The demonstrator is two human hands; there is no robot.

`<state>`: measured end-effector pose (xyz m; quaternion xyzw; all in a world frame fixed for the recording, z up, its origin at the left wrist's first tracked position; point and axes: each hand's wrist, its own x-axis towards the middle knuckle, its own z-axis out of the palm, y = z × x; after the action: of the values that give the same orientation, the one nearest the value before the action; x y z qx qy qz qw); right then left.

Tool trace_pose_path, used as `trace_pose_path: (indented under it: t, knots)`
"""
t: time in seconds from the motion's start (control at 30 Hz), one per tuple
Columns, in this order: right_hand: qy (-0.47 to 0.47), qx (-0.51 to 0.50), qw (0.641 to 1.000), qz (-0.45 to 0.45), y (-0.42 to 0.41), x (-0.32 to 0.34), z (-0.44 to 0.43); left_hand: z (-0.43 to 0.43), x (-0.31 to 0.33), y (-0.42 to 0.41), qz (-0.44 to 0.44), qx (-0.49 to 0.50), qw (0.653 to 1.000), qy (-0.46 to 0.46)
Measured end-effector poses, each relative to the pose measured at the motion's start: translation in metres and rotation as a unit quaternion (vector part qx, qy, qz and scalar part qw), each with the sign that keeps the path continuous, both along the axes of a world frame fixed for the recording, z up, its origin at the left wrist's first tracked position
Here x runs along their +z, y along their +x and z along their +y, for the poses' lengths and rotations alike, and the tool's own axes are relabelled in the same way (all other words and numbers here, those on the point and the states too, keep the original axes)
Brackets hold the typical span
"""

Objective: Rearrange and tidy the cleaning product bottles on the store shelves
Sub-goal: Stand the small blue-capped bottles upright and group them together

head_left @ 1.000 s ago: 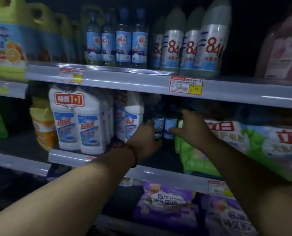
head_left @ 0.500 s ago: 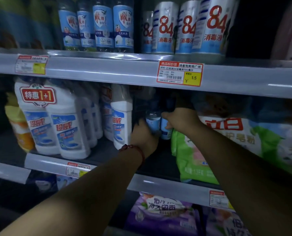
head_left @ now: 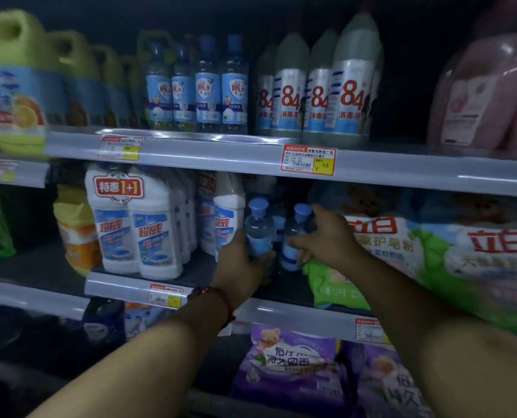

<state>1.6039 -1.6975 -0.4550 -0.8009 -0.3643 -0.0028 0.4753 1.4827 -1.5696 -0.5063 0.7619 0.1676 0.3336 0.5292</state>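
Right of the white bottles (head_left: pixel 157 230), my left hand (head_left: pixel 245 267) grips one blue-capped bottle (head_left: pixel 258 232), my right hand (head_left: pixel 331 236) its neighbour (head_left: pixel 292 236), likely to straighten them.

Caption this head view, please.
Left hand grips one blue-capped bottle, right hand another, on the middle shelf between white cleaner bottles and a green detergent bag.

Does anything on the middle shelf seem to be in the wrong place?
Yes: the small clear blue-capped bottles in the left hand and right hand sit between white cleaner bottles and green detergent bags; matching bottles line the upper shelf.
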Motion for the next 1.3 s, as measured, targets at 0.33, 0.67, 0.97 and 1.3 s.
trace_pose_path:
  t: [0.33, 0.67, 0.97, 1.3]
  knots:
    - [-0.029, 0.133, 0.991, 0.013, -0.096, 0.074, -0.038, 0.013, 0.069, -0.103, -0.004, 0.004, 0.992, 0.123]
    - [0.118, 0.163, 0.979, 0.035, -0.156, 0.144, 0.006, 0.05, 0.136, -0.188, -0.104, 0.05, 0.988, 0.106]
    - [0.197, 0.094, 0.976, 0.018, -0.163, 0.207, 0.075, 0.115, 0.21, -0.195, -0.128, 0.12, 0.981, 0.086]
    - [0.195, 0.075, 0.977, -0.042, -0.122, 0.256, 0.174, 0.204, 0.253, -0.134, -0.115, 0.106, 0.985, 0.079]
